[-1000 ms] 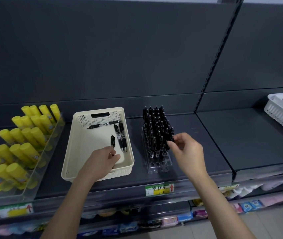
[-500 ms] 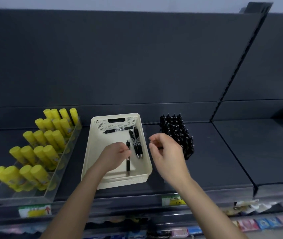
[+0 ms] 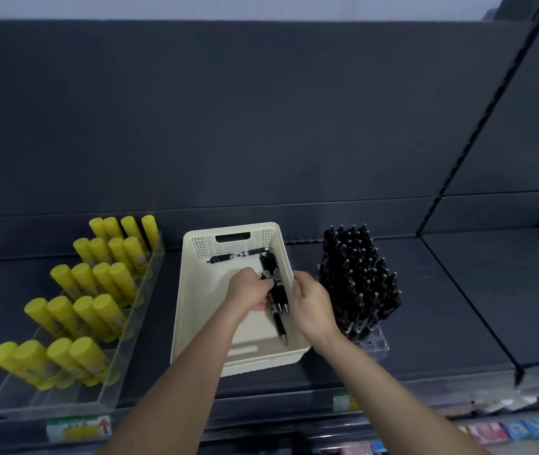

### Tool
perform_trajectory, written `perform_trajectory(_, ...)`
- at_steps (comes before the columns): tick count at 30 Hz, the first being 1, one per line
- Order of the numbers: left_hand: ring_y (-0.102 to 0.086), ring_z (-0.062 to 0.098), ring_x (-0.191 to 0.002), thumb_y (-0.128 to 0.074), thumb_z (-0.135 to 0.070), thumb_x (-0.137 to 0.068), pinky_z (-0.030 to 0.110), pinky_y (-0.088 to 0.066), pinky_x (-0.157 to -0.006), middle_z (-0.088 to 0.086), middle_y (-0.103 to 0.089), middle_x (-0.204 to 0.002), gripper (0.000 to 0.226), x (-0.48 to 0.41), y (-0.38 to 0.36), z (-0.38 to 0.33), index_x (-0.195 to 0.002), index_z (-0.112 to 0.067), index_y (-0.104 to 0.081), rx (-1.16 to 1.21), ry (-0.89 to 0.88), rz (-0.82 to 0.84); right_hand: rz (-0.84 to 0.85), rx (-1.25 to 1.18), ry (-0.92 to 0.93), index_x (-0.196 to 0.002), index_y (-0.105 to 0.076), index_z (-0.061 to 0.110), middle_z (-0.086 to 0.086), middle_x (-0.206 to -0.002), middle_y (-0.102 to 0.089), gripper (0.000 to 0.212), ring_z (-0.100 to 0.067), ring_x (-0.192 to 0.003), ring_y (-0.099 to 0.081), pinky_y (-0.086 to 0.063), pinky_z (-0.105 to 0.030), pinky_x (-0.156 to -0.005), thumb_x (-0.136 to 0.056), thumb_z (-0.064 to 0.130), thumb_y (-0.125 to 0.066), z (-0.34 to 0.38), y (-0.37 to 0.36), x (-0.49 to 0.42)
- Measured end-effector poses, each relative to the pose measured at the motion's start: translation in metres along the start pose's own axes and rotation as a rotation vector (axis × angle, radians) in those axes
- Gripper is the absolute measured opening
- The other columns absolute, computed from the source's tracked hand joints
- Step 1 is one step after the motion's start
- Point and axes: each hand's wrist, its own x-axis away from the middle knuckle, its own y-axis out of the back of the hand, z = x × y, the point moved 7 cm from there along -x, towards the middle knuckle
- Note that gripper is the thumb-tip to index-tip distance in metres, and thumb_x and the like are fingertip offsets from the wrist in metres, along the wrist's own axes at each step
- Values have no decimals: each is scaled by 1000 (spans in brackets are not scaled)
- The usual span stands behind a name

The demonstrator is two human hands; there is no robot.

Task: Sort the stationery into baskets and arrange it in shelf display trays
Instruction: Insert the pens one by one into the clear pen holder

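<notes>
The dark shelf [image 3: 442,307] has open room to the right of the goods, up to the seam where the next shelf panel [image 3: 507,290] begins below the slotted upright [image 3: 478,126]. Behind everything stands the plain back panel [image 3: 228,126]. The cream basket [image 3: 192,323] sits in the middle, its near wall close to the shelf's front edge, with a narrow gap on each side. Inside it, one black pen [image 3: 238,255] lies crosswise against the far perforated wall, and more black pens [image 3: 273,264] lie along the right wall. The left hand [image 3: 248,292] is over the basket with its fingers curled round a pen [image 3: 280,326] that points toward the near wall. The right hand [image 3: 312,307] hangs over the basket's right rim just beside those pens with its fingers bent; whether it holds anything cannot be told. Just right of the basket, the clear pen display tray [image 3: 373,346] is packed with upright black pens [image 3: 360,277], and a few front holes are bare. At the left, a clear divided tray [image 3: 48,407] holds rows of tilted yellow glue sticks [image 3: 104,280]. A price label [image 3: 79,428] sits on the edge strip below it.
</notes>
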Motion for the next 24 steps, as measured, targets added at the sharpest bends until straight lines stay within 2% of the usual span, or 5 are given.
perform_trajectory(5,-69,30,-80,-68,-14,-74,37,-58,-64,18,-68,-80,20,-10,-12,1,-85,3,-65,-19,10,-22,-4,11,20,-101,-59,9,0,-72,-57,27,-7,-60,-49,-34,-17,-51,-100,11,-33,-1,-3,-1)
perform_trajectory(10,-49,14,-47,-68,-14,-69,17,-31,-39,-1,-52,-50,10,-13,-14,-5,-65,-11,-60,-36,38,-7,-19,50,25,-104,-59,8,-7,-83,-61,26,-13,-69,-53,-38,-20,-57,-100,11,-33,-2,-3,-4)
perform_trajectory(14,-43,11,-38,-65,-5,-69,12,-25,-33,-2,-46,-44,15,-15,-15,-7,-61,-12,-55,-48,71,52,-19,61,37,-97,-58,4,-13,-85,-63,25,-26,-76,-58,-47,-40,-68,-99,10,-33,0,-4,-4)
perform_trajectory(18,-38,4,-22,-62,2,-74,9,-23,-29,-7,-44,-31,16,-16,-13,-7,-64,-9,-53,38,95,110,-21,63,56,-98,-57,5,-11,-84,-62,24,-24,-75,-58,-45,-38,-66,-98,9,-34,1,-4,-4)
perform_trajectory(24,-47,12,-50,-62,-7,-73,20,-30,-41,-3,-54,-60,10,-17,-19,-14,-73,-16,-59,-51,-10,77,-29,69,34,-95,-58,6,-8,-81,-61,25,-17,-71,-57,-41,-20,-55,-99,9,-33,-1,-5,-7)
